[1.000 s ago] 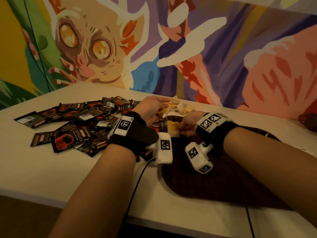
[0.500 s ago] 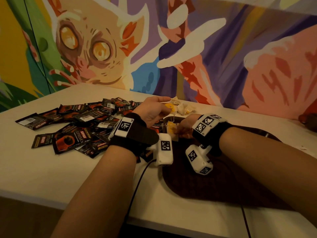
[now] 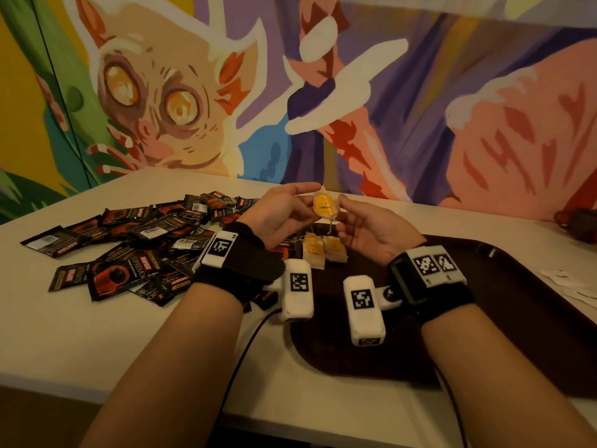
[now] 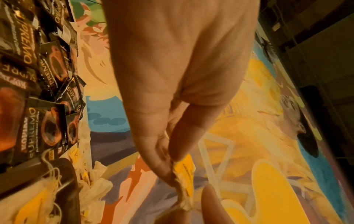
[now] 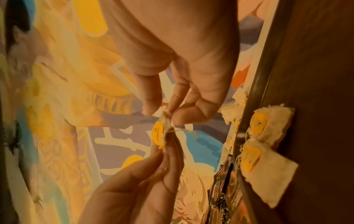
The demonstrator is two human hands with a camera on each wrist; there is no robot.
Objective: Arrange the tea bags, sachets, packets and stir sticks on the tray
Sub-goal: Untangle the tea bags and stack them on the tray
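A tea bag with a yellow tag hangs in the air above the tray's far left corner. My left hand pinches its left edge and my right hand pinches its right edge. In the left wrist view the left hand nips the bag between thumb and finger. In the right wrist view the right hand holds its top. Two more tea bags lie side by side on the dark brown tray.
A heap of several black coffee sachets covers the white table left of the tray. Loose tea bags lie on the table past the tray's far edge. White packets sit beside the tray's right edge. A painted wall stands close behind.
Both hands have lifted from the tray's far left corner and now hold one tea bag up between them. The two bags on the tray are uncovered.
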